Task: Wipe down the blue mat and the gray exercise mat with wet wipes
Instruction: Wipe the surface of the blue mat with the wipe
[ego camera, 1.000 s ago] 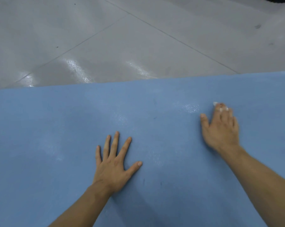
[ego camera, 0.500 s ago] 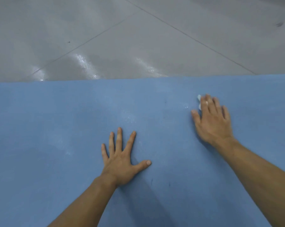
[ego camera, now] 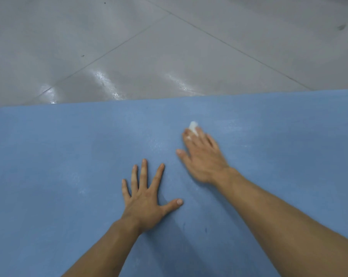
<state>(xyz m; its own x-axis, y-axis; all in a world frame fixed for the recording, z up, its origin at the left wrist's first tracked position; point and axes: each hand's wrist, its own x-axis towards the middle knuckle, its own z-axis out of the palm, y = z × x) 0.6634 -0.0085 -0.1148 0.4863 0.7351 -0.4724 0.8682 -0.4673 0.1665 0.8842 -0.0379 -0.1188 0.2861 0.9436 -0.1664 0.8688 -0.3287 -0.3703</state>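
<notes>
Left hand point(ego camera: 147, 198), spread flat, steadies the blue foam mat point(ego camera: 49, 156) so the right hand point(ego camera: 203, 156), at its one o'clock, presses a crumpled white wet wipe point(ego camera: 193, 125) under straight fingers.

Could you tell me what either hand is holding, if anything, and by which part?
The right hand presses a wet wipe under its fingers, one end poking out; the left hand holds nothing.

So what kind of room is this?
Probably a gym or exercise room, though I can't be sure. A big blue mat lies on a smooth gray floor with tile lines, and the right hand presses a white wipe onto the mat.
</notes>
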